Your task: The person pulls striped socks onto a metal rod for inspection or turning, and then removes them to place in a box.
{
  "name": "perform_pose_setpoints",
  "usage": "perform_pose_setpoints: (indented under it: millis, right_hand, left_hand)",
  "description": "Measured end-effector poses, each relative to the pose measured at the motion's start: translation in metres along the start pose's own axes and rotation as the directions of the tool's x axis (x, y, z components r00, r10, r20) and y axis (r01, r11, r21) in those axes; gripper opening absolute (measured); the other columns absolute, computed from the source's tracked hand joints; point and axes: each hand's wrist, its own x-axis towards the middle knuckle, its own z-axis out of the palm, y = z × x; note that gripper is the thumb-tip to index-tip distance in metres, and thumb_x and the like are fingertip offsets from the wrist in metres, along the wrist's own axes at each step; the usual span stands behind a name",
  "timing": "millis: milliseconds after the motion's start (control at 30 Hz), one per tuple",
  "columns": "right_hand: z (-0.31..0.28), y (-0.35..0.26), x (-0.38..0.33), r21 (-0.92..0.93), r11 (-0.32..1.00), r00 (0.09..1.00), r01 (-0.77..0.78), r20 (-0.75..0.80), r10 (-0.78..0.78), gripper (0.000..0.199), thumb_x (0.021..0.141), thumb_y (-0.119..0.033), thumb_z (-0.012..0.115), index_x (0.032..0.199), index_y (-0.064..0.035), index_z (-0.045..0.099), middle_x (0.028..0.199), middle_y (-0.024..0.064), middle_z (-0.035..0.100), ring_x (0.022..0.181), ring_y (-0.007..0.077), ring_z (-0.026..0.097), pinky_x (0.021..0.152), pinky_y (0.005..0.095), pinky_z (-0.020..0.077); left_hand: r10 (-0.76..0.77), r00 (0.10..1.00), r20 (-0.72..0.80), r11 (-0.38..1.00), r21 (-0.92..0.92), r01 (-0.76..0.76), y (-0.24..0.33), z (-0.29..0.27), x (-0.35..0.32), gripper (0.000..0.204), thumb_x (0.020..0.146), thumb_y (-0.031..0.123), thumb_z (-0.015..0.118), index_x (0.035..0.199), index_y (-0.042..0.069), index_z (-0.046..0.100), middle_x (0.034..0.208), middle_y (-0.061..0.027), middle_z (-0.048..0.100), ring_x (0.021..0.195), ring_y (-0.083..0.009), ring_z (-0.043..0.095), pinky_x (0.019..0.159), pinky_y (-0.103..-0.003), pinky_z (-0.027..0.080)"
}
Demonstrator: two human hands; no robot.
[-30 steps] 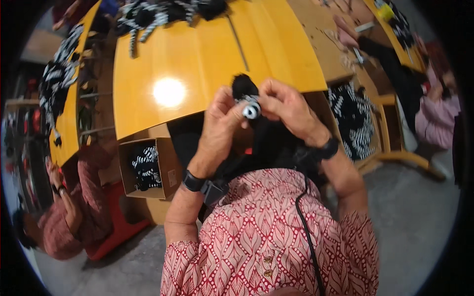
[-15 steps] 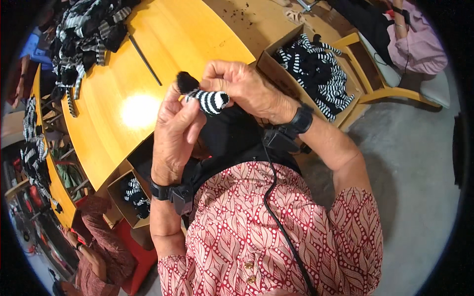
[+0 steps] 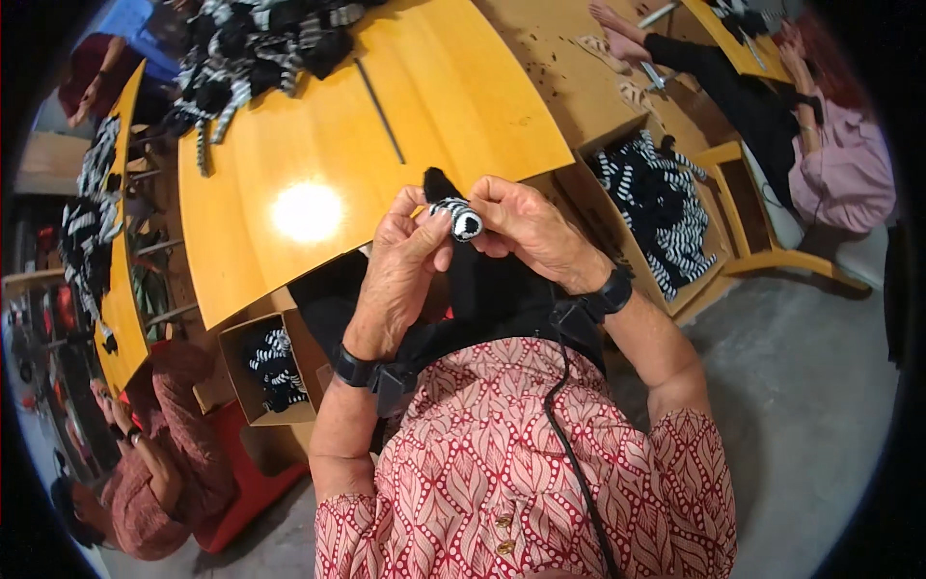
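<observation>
Between both hands is a small black-and-white striped knitted piece [image 3: 467, 226], tube-shaped, with a black tuft at its far end. Its round white end with a black centre faces up toward me. My left hand [image 3: 407, 253] pinches the left side, thumb lying along the stripes. On the other side, my right hand [image 3: 533, 230] grips the edge near the white end with thumb and fingers. Both hands are over my lap, just off the near edge of the yellow table [image 3: 318, 154]. The fingertips behind the piece are hidden.
A heap of similar striped pieces [image 3: 256, 48] covers the table's far left, near a thin dark rod [image 3: 379, 111]. Cardboard boxes of striped pieces stand at right [image 3: 709, 275] and lower left [image 3: 231, 352]. A wooden chair [image 3: 791, 261] is beyond the right box. Other people sit around.
The knitted piece has turned so its white end faces me more. My right hand has come lower, to its side. The whole view has shifted, with the table now farther right.
</observation>
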Motion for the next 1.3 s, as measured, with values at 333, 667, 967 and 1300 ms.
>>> perform_pose_setpoints:
  millis: [333,667,967,1300]
  right_hand:
    - [0.031,-0.003,0.009,-0.171,0.981,0.97,0.089,-0.209,-0.124,0.015,0.094,-0.018,0.062,0.085,-0.0076,0.056,0.07,-0.0051,0.052,0.06,0.002,0.045,0.051,0.0164,0.0345]
    - [0.046,0.003,0.025,-0.413,0.888,0.944,0.2,-0.161,-0.288,0.018,0.097,-0.018,0.057,0.084,-0.0068,0.051,0.065,-0.0047,0.046,0.055,0.0035,0.043,0.049,0.019,0.0347]
    - [0.048,-0.004,0.039,-0.061,0.991,0.984,0.118,-0.13,-0.125,0.014,0.095,-0.018,0.058,0.085,-0.0098,0.055,0.072,-0.0071,0.051,0.06,0.0001,0.044,0.049,0.0152,0.0339]
    - [0.055,-0.013,0.051,-0.289,0.951,0.973,0.112,-0.162,-0.164,0.017,0.099,-0.018,0.054,0.086,-0.0057,0.052,0.068,-0.0035,0.051,0.056,0.0041,0.047,0.049,0.0192,0.038]
  left_hand:
    - [0.234,0.969,-0.083,0.968,0.115,-0.224,-0.004,-0.007,-0.009,0.014,0.093,0.011,0.063,0.098,0.009,0.051,0.08,0.0015,0.055,0.064,-0.0062,0.052,0.056,-0.018,0.042]
    - [0.216,0.969,-0.123,0.972,-0.067,-0.225,-0.004,-0.02,-0.01,0.016,0.092,0.011,0.064,0.103,0.01,0.053,0.086,-0.0005,0.06,0.059,-0.0063,0.05,0.056,-0.018,0.042]
    - [0.118,0.993,0.007,0.985,-0.128,-0.116,0.018,-0.008,-0.018,0.015,0.094,0.014,0.061,0.102,0.012,0.049,0.074,0.0043,0.05,0.05,-0.0031,0.037,0.045,-0.016,0.03]
    - [0.614,0.772,0.162,0.375,0.801,-0.466,0.045,-0.005,-0.02,0.048,0.081,0.014,0.073,0.126,0.007,0.057,0.125,-0.0128,0.058,0.12,-0.0242,0.052,0.101,-0.036,0.04]
